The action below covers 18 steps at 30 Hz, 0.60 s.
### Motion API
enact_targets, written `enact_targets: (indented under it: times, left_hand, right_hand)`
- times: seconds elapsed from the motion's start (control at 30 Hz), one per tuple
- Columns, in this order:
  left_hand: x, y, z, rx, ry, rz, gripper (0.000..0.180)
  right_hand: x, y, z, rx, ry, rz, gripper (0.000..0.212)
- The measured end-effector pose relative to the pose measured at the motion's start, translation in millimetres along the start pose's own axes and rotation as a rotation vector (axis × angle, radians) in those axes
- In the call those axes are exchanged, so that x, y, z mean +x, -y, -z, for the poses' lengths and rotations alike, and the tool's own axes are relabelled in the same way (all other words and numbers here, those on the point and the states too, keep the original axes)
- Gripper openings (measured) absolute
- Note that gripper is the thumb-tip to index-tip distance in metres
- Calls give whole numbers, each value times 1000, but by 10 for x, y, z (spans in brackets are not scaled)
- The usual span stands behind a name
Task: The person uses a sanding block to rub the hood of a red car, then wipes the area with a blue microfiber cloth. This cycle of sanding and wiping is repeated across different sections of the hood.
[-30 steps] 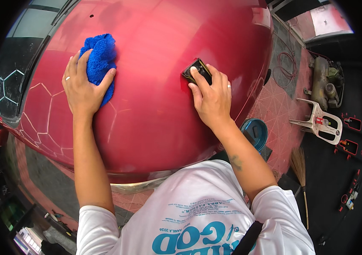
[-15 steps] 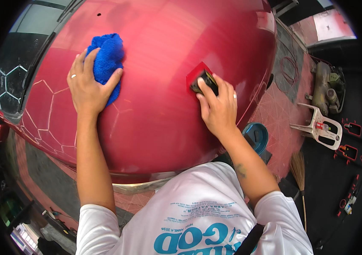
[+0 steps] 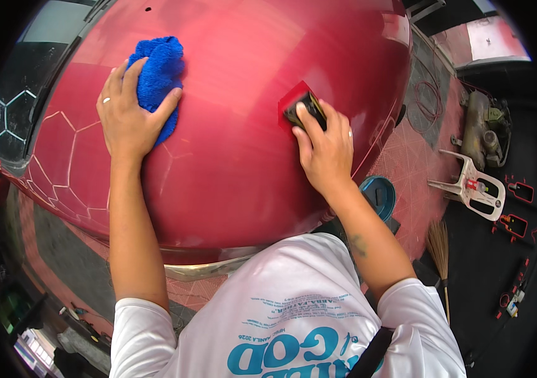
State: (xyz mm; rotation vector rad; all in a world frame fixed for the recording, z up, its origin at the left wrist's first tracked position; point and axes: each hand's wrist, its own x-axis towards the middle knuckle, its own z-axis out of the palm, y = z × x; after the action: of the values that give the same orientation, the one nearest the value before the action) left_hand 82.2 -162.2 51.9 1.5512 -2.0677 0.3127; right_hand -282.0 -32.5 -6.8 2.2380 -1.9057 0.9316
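The cloth lay on the hood to the left, under the left hand. The block sat to its right, under the right hand. A stool and broom stood on the floor farther right.

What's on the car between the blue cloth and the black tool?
Nothing: in the head view, only bare red car hood lies between the blue cloth and the black tool.
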Motion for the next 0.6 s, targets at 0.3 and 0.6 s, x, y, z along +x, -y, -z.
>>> enact_targets:
  times: [0.3, 0.6]
  left_hand:
    - [9, 2, -1, -18, 3, -9, 85]
    - [0, 4, -23, 8, 11, -5, 86]
  right_hand:
    - [41, -10, 24, -16, 24, -24, 51]
    - [41, 0, 34, -14, 50, -31, 54]
